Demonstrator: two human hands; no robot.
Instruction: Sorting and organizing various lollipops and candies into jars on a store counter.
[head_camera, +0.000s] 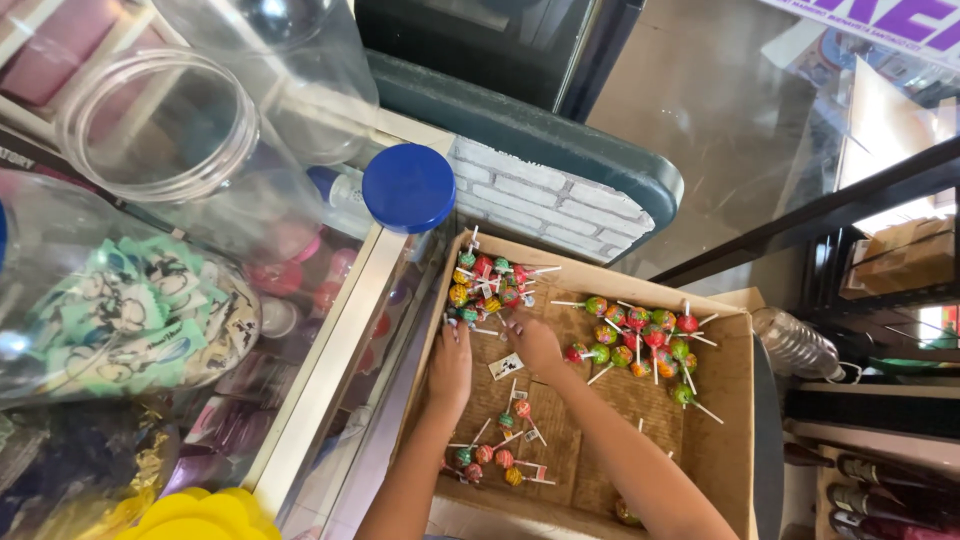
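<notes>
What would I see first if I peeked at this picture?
Bright lollipops lie scattered in a cardboard box at the middle, where the left hand and right hand reach toward a pile in its far left corner. To the left, a blue lid rests on a glass counter beside big clear plastic jars.

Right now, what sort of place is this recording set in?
Most likely a small sweets stall or shop counter. Both hands, left hand and right hand, sort wrapped lollipops in a cardboard box, beside clear plastic candy jars standing on a glass display case.
</notes>
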